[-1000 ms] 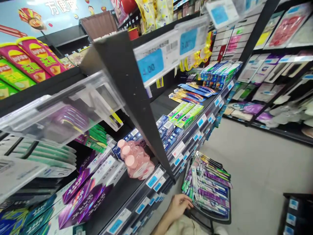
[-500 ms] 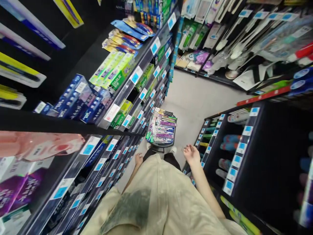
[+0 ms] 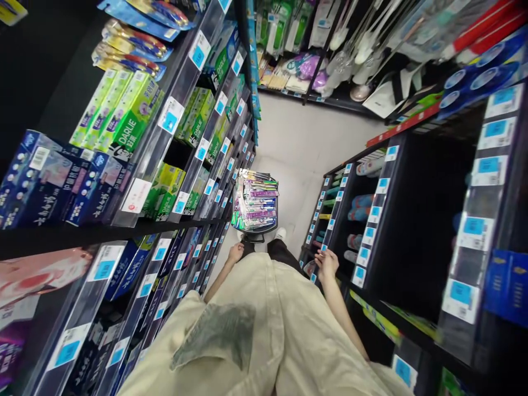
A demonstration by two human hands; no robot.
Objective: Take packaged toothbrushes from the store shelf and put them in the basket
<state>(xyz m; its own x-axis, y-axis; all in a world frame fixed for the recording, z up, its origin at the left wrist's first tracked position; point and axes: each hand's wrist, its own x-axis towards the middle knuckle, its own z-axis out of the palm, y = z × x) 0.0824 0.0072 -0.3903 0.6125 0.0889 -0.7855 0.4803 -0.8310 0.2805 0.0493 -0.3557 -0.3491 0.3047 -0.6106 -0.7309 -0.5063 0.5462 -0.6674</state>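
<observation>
Black basket (image 3: 258, 231) is at your twelve o'clock, in the aisle just ahead of your feet, holding long slim packs (image 3: 259, 201), toothbrushes by the look, most laid crosswise. Progress, my read: the packs are in and the basket looks well filled; I see no pack in either hand. What's left doesn't show.

Near to far now. Your left hand (image 3: 236, 252) hangs at eleven o'clock by your dark trouser leg, fingers loosely curled; can't tell if they grip anything. Your right hand (image 3: 328, 264) is at one o'clock, fingers slightly bent and parted, nothing visible in them, close to the tags on the right shelf (image 3: 412, 220); touching or not, unclear.

Basket versus fingers: from your left fingers it's at one o'clock, near, its handle (image 3: 256, 238) closest, contact unclear. From your right fingers it's at ten o'clock, well apart.

Farther out, the left shelf (image 3: 82, 236) runs nine to eleven o'clock, with blue boxes (image 3: 41, 170) and green boxes (image 3: 132, 118) at ten. Beyond the basket, pale floor (image 3: 305, 132), then a far rack (image 3: 342, 104) of utensils at twelve to one o'clock.
</observation>
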